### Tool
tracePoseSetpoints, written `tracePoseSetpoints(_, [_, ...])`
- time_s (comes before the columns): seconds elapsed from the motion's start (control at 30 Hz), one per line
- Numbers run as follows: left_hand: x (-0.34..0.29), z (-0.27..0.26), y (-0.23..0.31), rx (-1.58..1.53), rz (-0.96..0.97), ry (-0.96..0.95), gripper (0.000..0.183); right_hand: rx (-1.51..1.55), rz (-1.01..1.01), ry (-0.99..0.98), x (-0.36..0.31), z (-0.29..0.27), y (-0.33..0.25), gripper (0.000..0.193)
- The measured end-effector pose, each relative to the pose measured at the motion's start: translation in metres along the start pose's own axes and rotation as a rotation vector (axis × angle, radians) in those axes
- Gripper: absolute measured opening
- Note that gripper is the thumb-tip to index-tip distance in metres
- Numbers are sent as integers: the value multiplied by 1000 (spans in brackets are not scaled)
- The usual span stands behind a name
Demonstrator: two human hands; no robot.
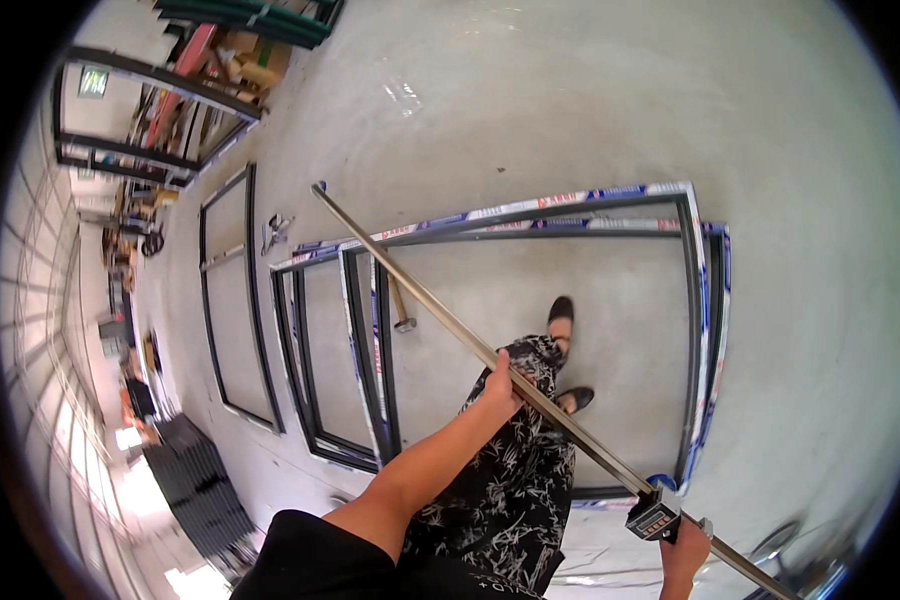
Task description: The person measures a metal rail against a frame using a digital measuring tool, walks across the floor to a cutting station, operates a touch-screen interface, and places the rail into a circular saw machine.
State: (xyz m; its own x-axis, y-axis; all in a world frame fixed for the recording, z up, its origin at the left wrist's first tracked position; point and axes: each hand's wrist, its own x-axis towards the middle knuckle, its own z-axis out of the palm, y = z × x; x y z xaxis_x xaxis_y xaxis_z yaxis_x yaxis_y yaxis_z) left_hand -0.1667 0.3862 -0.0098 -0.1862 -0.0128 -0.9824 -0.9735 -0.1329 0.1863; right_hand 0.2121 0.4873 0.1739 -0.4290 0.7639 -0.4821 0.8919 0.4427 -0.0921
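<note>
A long brass-coloured metal bar (pixel 436 308) slants across the view from the far left to the near right, above the floor. It carries a black box-shaped unit (pixel 654 514) with a small panel, and a blue round part beside it. My left hand (pixel 504 386) is closed round the middle of the bar, thumb along its top. My right hand (pixel 688 548) grips the bar just past the black box; some of its fingers are hidden. Below the bar lie two overlapping dark metal frames (pixel 694 290) edged with blue-and-white printed film. I stand inside their larger opening.
A hammer (pixel 400 305) lies by the frames' crossbar. Another dark frame (pixel 255 300) rests on the floor to the left. Stacked dark profiles (pixel 198 490) stand near left; an upright frame (pixel 160 75) and boxes (pixel 260 62) are far left. A blurred wheel-like ring (pixel 776 540) shows near right.
</note>
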Motion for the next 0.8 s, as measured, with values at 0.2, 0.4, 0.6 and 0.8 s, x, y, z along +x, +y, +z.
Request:
tracePoseSetpoints(0.2, [62,53,-4,-340,-88,30,41,-258,-226,-97,168,-63,11,24])
tracePoseSetpoints(0.4, [66,148,12,-444,-133,-9,46,-356,-356,-104,318,-126,8,30])
tracePoseSetpoints(0.6, [68,216,25,-596,-201,59,46,-365,-465,-136,411,-178,-16,40])
tracePoseSetpoints(0.8, [88,274,12,-682,-149,40,42,-357,-534,-180,483,-176,12,40])
